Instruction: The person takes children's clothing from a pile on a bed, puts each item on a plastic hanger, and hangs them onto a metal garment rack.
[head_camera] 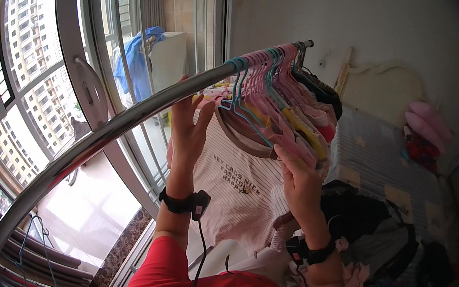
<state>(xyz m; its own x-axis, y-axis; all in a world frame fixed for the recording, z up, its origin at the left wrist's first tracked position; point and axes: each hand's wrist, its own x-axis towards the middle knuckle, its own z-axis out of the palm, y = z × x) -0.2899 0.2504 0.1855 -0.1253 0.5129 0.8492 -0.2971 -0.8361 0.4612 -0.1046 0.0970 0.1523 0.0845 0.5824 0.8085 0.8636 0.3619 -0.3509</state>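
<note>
A white striped T-shirt (pixel 234 170) with a brown neckband and printed writing hangs in front, on a light-blue hanger (pixel 250 122). The hanger's hook sits over a curved metal rail (pixel 165 97). My left hand (pixel 189 131) is raised beside the shirt's left shoulder, fingers apart and partly behind the rail. Whether its fingertips touch the cloth is hard to see. At the other shoulder, my right hand (pixel 300 188) pinches the shirt by the neckband, near the hanger's end. Behind it, pink and teal hangers (pixel 276 73) crowd together, bearing several garments.
On the right stands a bed (pixel 359 131) with a pale headboard (pixel 383 83), pink pillows (pixel 428 123) and a heap of dark clothes (pixel 360 215). Glass sliding doors with a handle (pixel 89 91) stand at left. Low at left, spare blue hangers (pixel 37 240) hang.
</note>
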